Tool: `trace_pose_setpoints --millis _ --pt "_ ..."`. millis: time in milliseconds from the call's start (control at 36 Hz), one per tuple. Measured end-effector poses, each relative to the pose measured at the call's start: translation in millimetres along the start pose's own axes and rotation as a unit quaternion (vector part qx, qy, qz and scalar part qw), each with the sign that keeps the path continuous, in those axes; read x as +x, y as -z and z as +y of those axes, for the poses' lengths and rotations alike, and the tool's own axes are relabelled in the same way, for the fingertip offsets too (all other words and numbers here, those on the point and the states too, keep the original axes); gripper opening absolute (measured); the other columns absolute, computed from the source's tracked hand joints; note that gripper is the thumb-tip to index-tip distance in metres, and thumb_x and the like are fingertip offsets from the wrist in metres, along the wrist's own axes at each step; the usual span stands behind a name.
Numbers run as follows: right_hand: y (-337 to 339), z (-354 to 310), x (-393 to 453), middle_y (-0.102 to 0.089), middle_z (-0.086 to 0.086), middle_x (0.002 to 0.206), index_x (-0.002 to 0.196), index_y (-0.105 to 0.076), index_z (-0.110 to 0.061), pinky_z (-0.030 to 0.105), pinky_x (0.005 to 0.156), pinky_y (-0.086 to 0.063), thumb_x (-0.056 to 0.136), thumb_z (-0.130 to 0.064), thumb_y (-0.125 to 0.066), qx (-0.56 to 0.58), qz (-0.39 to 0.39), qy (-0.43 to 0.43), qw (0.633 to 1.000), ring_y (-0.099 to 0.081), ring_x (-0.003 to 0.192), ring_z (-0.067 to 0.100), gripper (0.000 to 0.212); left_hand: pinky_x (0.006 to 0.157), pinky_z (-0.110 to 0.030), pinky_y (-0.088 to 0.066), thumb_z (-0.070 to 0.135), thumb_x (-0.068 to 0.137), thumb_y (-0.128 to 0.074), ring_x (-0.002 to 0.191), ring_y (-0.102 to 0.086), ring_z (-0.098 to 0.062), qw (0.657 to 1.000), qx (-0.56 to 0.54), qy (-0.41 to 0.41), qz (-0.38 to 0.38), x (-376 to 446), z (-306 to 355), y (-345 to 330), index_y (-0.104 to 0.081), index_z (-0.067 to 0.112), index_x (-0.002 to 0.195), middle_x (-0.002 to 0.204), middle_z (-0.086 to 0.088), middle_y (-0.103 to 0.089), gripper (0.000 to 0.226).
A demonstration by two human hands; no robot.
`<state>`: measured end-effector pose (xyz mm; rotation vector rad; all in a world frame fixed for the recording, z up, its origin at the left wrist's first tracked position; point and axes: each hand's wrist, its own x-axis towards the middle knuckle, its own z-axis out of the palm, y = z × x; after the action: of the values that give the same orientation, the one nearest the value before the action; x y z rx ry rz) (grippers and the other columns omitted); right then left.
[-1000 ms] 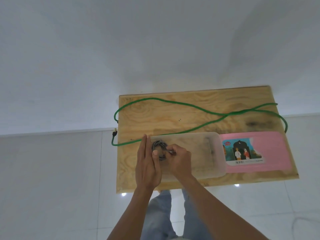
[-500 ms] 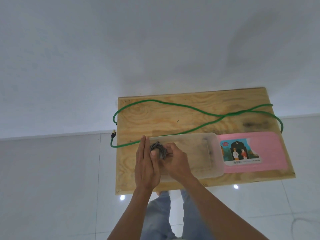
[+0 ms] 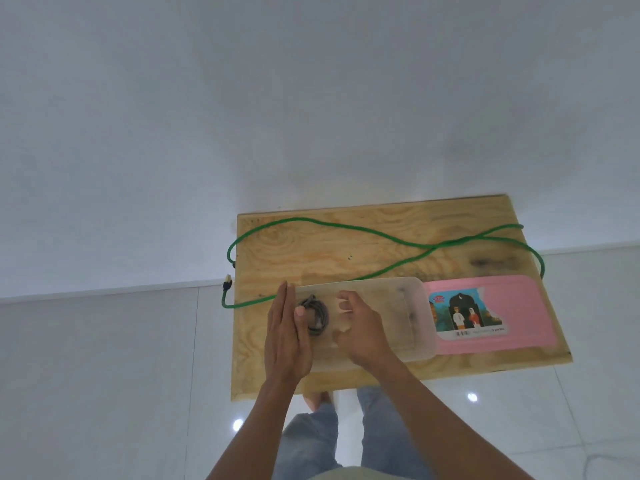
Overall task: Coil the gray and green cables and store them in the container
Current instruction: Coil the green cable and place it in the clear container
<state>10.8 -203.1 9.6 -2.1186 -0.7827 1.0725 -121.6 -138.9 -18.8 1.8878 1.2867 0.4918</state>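
A person stands over a plywood board (image 3: 311, 251), both hands at the left end of a clear tub (image 3: 412, 348). The gray cable (image 3: 317, 315), wound into a small tight coil, sits inside the tub at that end. The left hand (image 3: 287, 337) stands edge-on w/ fingers straight and pressed together, thumb tip on the coil's left side; it pins the coil rather than grasps it. The right hand (image 3: 363, 334) hovers just right of the coil, fingers loosely curled and parted, holding nothing. Whether it touches the tub floor can't be told.

The green cable (image 3: 381, 239) lies uncoiled, snaking in a long crossed loop across the far half of the board, overhanging both the left & right edges. One end w/ a gold plug (image 3: 227, 280) hangs just off the left edge, near the left hand. A pink lid (image 3: 519, 313) w/ a printed label lies flat beside the tub's right end, touching or slightly under it.

Judging by the layout, the gray half of the job looks all but done: coil seated, thumb steadying it so it doesn't spring open. Next step prob. calls for easing the thumb off, then reaching for the green cable's plug end & gathering it into loops. It's long, so expect many turns, and room must be left beside the gray coil.
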Motion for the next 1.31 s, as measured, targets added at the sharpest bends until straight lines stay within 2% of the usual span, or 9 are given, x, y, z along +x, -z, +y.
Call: trace_pose_setpoints --millis 139,250,639,778,861,972,1083,1222,1306 --pt "26.9 -18.8 2.3 -0.064 -0.002 0.108 0.116 -0.06 -0.022 0.011 0.07 -0.045 0.081 -0.008 -0.073 -0.002 0.057 0.013 0.998 -0.065 0.088 0.009 0.04 0.12 -0.038 -0.028 0.051 0.101 -0.022 0.148 -0.028 -0.016 1.0 -0.01 0.015 0.019 18.7 11.0 25.0 -0.038 0.013 0.152 0.16 -0.002 -0.034 0.065" --pt "50.9 -32.4 12.9 -0.066 -0.001 0.097 0.1 -0.062 -0.023 0.003 0.062 -0.043 0.085 -0.007 -0.07 0.008 0.087 0.032 0.996 -0.06 0.072 -0.002 0.023 0.112 -0.036 -0.035 0.028 0.103 -0.047 0.14 -0.041 -0.024 0.999 0.012 0.024 0.032 45.0 19.0 37.9 -0.048 0.009 0.143 0.15 -0.008 -0.049 0.045" --pt "102.0 -37.1 114.6 -0.064 -0.002 0.082 0.11 -0.066 -0.008 0.001 0.06 -0.037 0.092 -0.009 -0.061 -0.051 0.064 0.0 0.997 -0.062 0.073 0.01 0.02 0.108 -0.044 -0.043 0.017 0.098 -0.055 0.137 -0.043 -0.027 0.989 0.127 0.062 -0.052 147.9 50.8 9.9 -0.051 0.009 0.139 0.148 -0.009 -0.05 0.043" --pt "101.2 -20.6 156.2 -0.065 0.003 0.126 0.133 -0.053 -0.011 0.007 0.086 -0.027 0.096 -0.021 -0.054 -0.104 -0.03 -0.038 0.993 -0.048 0.128 0.019 0.038 0.117 -0.045 -0.033 0.009 0.099 -0.051 0.148 -0.027 -0.03 0.972 0.205 0.086 -0.077 183.7 45.3 -3.4 -0.038 0.009 0.15 0.159 -0.012 -0.034 0.052" --pt "95.7 -14.6 172.4 -0.052 0.0 0.143 0.139 -0.049 -0.008 0.025 0.109 -0.028 0.097 -0.021 -0.051 -0.128 -0.063 -0.042 0.989 -0.04 0.136 0.022 0.044 0.119 -0.046 -0.029 0.007 0.099 -0.048 0.152 -0.016 -0.029 0.952 0.273 0.08 -0.114 202.3 37.5 -8.6 -0.025 0.014 0.156 0.165 -0.008 -0.021 0.062" --pt "87.9 -9.6 182.5 -0.067 0.004 0.122 0.144 -0.043 -0.005 0.015 0.099 -0.029 0.095 -0.015 -0.053 -0.072 -0.089 -0.037 0.993 -0.047 0.131 0.018 0.05 0.118 -0.049 -0.027 0.016 0.101 -0.05 0.151 -0.02 -0.029 0.934 0.309 0.092 -0.156 215.6 30.6 -15.9 -0.028 0.015 0.155 0.162 -0.008 -0.029 0.058" --pt "79.6 -7.0 187.1 -0.058 -0.01 0.071 0.149 -0.036 -0.013 0.028 0.103 -0.043 0.091 -0.013 -0.059 -0.02 -0.097 -0.052 0.994 -0.061 0.111 0.027 0.062 0.108 -0.052 -0.036 0.019 0.1 -0.053 0.131 -0.044 -0.036 0.935 0.316 0.101 -0.124 215.6 33.5 -21.0 -0.052 0.01 0.136 0.139 -0.015 -0.052 0.037" --pt "77.6 -22.7 179.4 -0.06 -0.003 0.068 0.148 -0.035 -0.016 0.029 0.092 -0.051 0.091 -0.01 -0.058 -0.031 -0.087 -0.027 0.995 -0.064 0.09 0.02 0.062 0.11 -0.058 -0.024 0.021 0.1 -0.054 0.114 -0.054 -0.035 0.943 0.318 0.069 -0.073 210.4 41.7 -10.7 -0.066 0.018 0.117 0.111 -0.01 -0.06 0.021" --pt "77.3 -47.2 167.3 -0.068 -0.001 0.077 0.148 -0.036 -0.023 0.02 0.084 -0.051 0.091 -0.008 -0.056 -0.029 -0.063 0.008 0.998 -0.066 0.093 0.015 0.062 0.091 -0.052 -0.046 0.02 0.096 -0.062 0.094 -0.059 -0.035 0.976 0.211 -0.004 -0.053 204.9 52.1 6.3 -0.073 0.014 0.108 0.094 -0.008 -0.06 0.017"
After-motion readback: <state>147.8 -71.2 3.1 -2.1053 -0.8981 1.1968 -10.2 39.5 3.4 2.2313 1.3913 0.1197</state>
